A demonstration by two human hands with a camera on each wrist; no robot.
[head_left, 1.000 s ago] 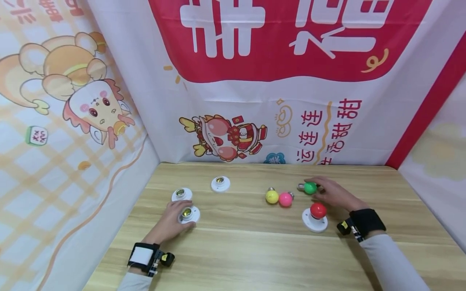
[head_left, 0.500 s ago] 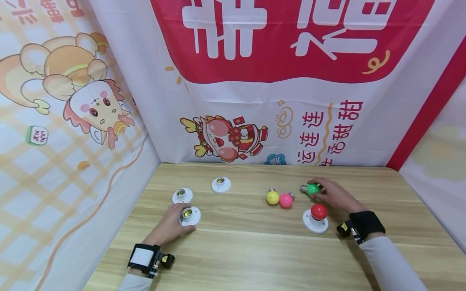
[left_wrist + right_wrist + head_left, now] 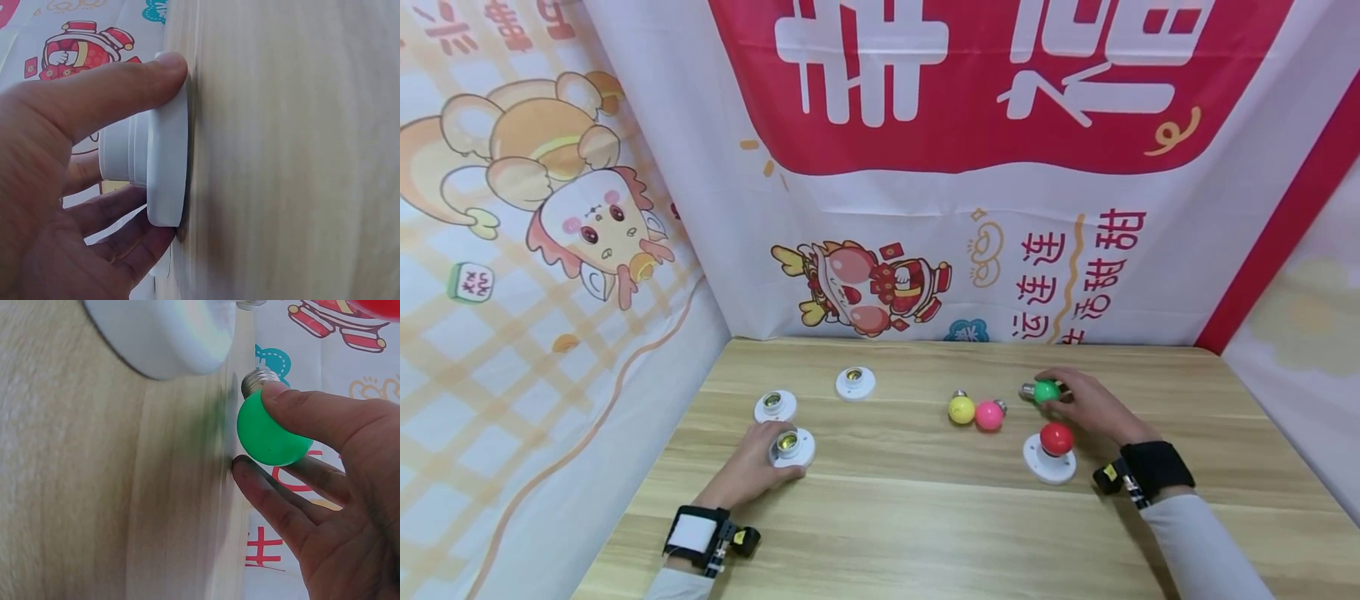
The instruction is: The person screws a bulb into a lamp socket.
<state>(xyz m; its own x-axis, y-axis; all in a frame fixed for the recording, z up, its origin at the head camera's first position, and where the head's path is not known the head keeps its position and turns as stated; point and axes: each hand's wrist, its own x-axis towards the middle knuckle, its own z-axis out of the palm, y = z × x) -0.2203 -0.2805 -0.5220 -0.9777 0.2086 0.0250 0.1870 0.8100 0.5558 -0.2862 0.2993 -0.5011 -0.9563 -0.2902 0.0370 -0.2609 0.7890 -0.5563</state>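
My left hand [image 3: 751,467] grips a white round lamp holder [image 3: 806,456] by its base, thumb on the near side and fingers on the far side. In the left wrist view the holder's base [image 3: 167,169] lies flat at the tabletop. At the right, my right hand [image 3: 1086,406] pinches a green light bulb [image 3: 1046,392]; its metal screw cap [image 3: 1027,391] points left. The right wrist view has the thumb on the green glass [image 3: 269,434] near the cap, close over the table. Just in front of that hand, a red bulb [image 3: 1056,438] stands upright in another lamp holder [image 3: 1049,472].
A yellow bulb [image 3: 961,410] and a pink bulb [image 3: 989,416] lie side by side, left of the green one. Two bare lamp holders, one near my left fingers [image 3: 775,407] and one farther back [image 3: 855,384], stand on the wooden table [image 3: 925,533]. Printed cloth [image 3: 880,200] hangs behind.
My right hand has shifted slightly to the right with the green bulb. The left thumb has come closer round the lamp holder's near edge, while the holder stays in place.
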